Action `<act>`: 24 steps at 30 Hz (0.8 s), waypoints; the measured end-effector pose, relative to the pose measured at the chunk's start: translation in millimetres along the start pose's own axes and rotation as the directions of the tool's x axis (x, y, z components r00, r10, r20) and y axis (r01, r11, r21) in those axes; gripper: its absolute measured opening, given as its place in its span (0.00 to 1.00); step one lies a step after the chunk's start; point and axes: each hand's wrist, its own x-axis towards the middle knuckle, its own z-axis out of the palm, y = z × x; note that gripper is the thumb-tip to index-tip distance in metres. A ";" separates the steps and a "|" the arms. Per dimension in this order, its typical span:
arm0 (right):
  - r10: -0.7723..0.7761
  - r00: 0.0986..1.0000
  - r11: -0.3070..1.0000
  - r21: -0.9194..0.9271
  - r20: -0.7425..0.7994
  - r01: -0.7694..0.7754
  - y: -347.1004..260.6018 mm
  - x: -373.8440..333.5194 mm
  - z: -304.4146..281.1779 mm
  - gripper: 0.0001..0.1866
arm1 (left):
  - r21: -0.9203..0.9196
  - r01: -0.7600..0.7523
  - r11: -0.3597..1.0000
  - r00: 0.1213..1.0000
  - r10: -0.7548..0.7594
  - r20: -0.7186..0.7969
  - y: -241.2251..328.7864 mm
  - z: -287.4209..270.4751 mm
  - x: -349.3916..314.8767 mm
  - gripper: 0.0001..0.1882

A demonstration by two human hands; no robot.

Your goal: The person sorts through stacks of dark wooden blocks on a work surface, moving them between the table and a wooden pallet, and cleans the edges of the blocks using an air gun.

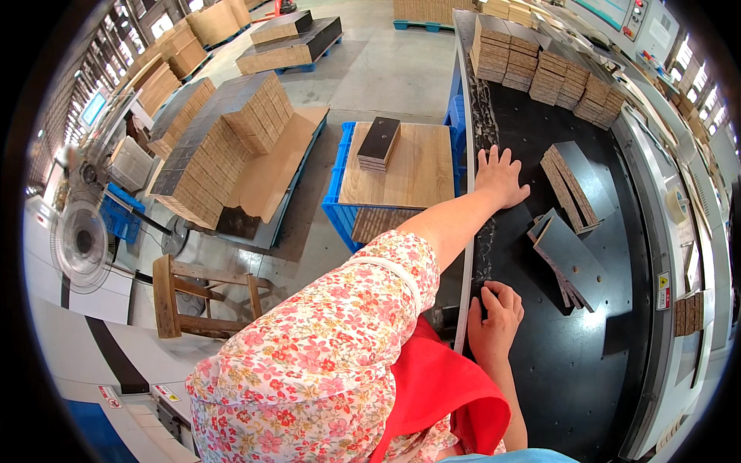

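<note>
My left hand [502, 179] lies with fingers spread on the left edge of a black machine table [532, 347], holding nothing. Nearer to me, my right hand [495, 318] rests by the same edge. Its fingers are curled, and whatever they may hold is hidden. To the right of my hands, two loose stacks of dark-faced particle board strips lie on the table. The farther stack [583, 185] is fanned out. The nearer stack [571, 262] sits askew, with small holes in its top face.
Several stacks of board strips [540, 65] line the table's far end. Left of the table, a blue crate [333, 185] bears a wooden board [421, 166] and a small stack of dark strips [379, 143]. Further left are a loaded pallet [224, 147], a wooden chair [204, 297] and a fan [81, 239].
</note>
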 end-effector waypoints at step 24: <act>0.005 1.000 1.000 0.012 0.004 -0.005 -0.9 1.3 -2.0 0.10 | 0.012 0.006 1.000 1.000 -0.006 0.016 0.9 -0.4 0.9 0.33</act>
